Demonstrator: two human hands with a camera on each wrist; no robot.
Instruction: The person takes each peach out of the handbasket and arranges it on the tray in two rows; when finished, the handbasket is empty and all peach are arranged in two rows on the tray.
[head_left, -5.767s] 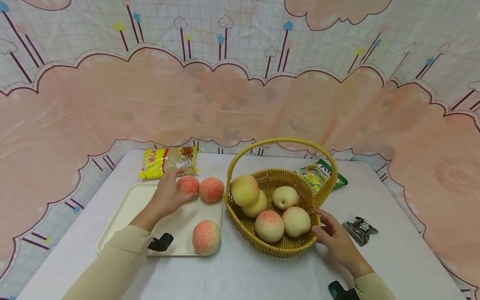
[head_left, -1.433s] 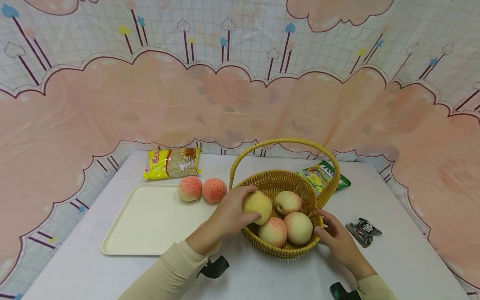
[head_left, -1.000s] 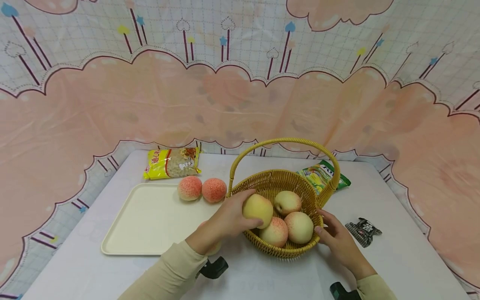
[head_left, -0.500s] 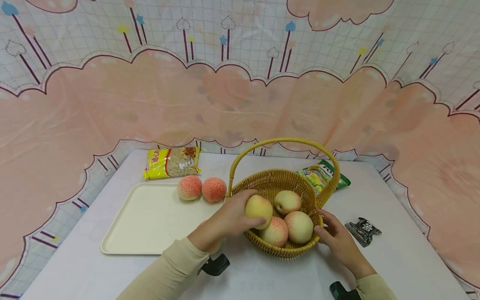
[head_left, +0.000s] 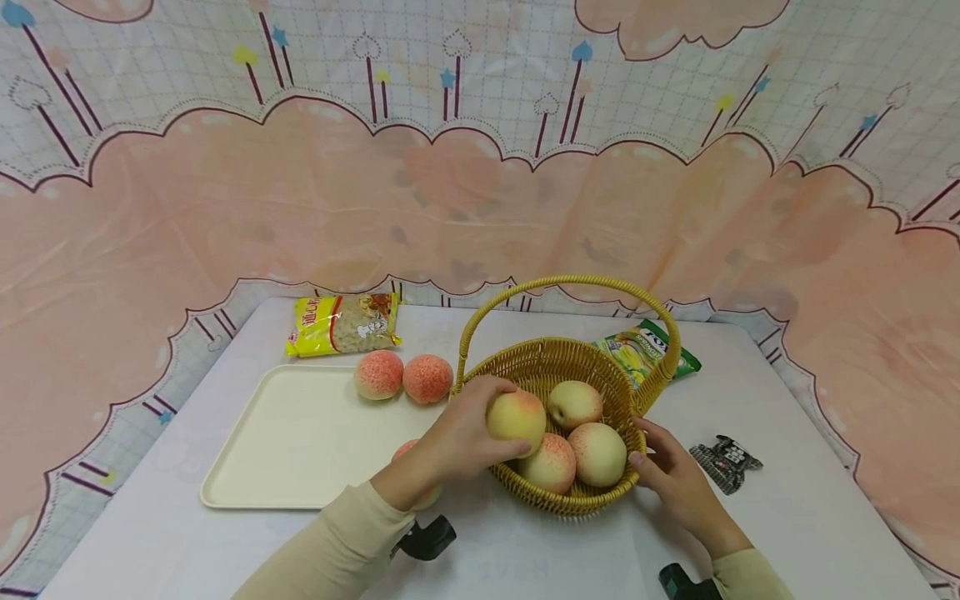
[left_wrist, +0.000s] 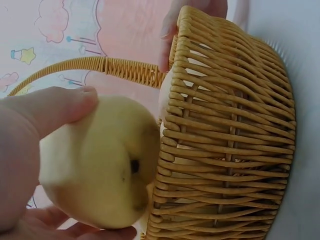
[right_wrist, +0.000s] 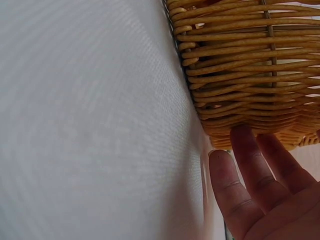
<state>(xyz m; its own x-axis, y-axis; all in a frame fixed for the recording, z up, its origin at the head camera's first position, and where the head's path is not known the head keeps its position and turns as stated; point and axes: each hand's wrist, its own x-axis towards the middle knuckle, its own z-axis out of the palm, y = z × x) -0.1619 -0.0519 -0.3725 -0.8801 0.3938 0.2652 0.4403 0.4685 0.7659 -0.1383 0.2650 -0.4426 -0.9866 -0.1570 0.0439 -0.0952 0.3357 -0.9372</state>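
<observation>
Above the near-left rim of the basket (head_left: 558, 502): yellow peach (head_left: 517, 421) gripped in the left hand (head_left: 467, 433), thumb on the near side, fingers on the far side, spread to fruit width. At the basket's right rim: right hand (head_left: 673, 482), thumb and forefinger hooked over the edge, remaining fingers nearly straight against the outer wickerwork. Behind each hand: forearm slanted inward from the near side, in beige sleeve (head_left: 330, 533). Orientation of held peach: stem hollow downward, blush toward the far right (nearly round, hence no distinct long axis). Contact with fruit beneath: cannot tell. Inside the basket, beside the held peach: three pale peaches (head_left: 575, 405). Left of the basket: cream tray (head_left: 285, 442), with two red peaches (head_left: 378, 375) at its far-right corner; another peach (head_left: 407, 447) partly hidden behind the left wrist. Outermost: yellow bag (head_left: 345, 325), green packet (head_left: 648, 350), black packet (head_left: 726, 462).
</observation>
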